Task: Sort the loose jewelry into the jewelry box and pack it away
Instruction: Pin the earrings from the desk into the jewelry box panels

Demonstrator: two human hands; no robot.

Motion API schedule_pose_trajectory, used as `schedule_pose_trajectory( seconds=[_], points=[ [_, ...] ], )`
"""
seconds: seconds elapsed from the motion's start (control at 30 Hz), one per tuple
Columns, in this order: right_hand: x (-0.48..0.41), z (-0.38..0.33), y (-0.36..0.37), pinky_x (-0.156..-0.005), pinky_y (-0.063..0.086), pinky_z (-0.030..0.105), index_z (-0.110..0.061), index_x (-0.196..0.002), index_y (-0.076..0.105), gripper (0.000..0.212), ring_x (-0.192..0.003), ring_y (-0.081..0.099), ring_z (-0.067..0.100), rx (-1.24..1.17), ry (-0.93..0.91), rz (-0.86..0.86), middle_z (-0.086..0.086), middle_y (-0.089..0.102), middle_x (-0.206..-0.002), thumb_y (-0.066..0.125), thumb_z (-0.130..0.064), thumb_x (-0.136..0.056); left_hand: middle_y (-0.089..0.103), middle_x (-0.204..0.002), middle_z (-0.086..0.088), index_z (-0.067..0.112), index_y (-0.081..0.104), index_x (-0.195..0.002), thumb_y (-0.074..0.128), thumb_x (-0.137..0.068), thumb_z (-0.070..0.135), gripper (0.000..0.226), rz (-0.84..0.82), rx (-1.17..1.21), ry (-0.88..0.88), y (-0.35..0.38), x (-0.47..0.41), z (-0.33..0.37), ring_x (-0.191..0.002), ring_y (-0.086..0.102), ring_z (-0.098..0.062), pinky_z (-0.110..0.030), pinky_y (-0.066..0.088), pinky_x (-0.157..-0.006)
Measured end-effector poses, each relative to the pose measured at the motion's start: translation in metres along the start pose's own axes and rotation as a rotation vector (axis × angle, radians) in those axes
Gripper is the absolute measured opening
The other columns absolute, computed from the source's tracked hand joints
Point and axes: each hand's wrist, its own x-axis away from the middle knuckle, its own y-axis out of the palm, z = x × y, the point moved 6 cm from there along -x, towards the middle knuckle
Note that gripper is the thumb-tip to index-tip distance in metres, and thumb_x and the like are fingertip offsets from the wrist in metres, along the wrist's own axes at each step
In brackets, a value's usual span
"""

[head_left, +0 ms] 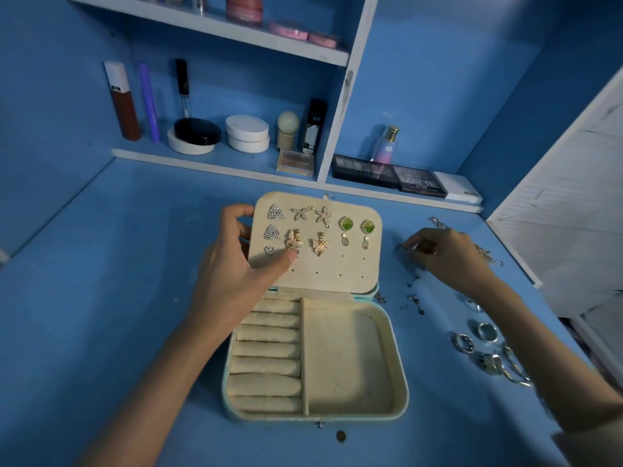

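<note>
blue desk holds open jewelry box, earrings pinned in its lid.

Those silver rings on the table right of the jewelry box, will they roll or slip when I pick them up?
The silver rings look like rigid metal bands, so probably stiff and light. Most seem to lie flat on the table, so rolling seems unlikely unless one tips on edge. Their shiny surface may slip when pinched.

A perfume bottle is standing behind two dark eyeshadow palettes and a white box on the lower shelf. Round compacts are sitting further left. A small brown speck is lying on the blue counter.
</note>
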Motion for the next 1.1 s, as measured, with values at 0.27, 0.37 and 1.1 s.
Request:
schedule_pose_trajectory(
  seconds=[0.27,0.37,1.1],
  points=[
    [-0.01,-0.011,0.006,-0.07,0.044,0.035,-0.026,-0.102,0.067,0.016,-0.092,0.051,0.022,0.2,-0.157,0.076,-0.005,0.05,-0.084,0.061,-0.023,-0.088,0.062,-0.084,0.015,0.034,0.039,-0.107,0.08,-0.073,0.024,0.054,0.02,-0.007,0.018,0.001,0.0,0.001,-0.073,0.057,0.009,-0.005,0.039,-0.057],
    [-0.014,-0.015,0.01,-0.067,0.035,0.031,-0.026,-0.1,0.069,0.014,-0.096,0.049,0.022,0.267,-0.172,0.065,-0.005,0.048,-0.086,0.06,-0.025,-0.089,0.062,-0.084,0.015,0.034,0.039,-0.107,0.08,-0.073,0.025,0.054,0.02,-0.003,0.013,0.001,0.0,0.0,-0.072,0.057,0.01,-0.006,0.04,-0.056],
    [0.022,-0.001,0.014,-0.074,0.047,0.036,-0.014,-0.084,0.073,0.005,-0.076,0.055,0.019,-0.078,-0.149,0.037,-0.002,0.057,-0.081,0.069,-0.011,-0.083,0.066,-0.089,0.012,0.043,0.038,-0.096,0.081,-0.073,0.02,0.054,0.016,0.015,0.089,-0.002,0.003,0.008,-0.078,0.06,0.004,-0.007,0.041,-0.06]
  ],
)
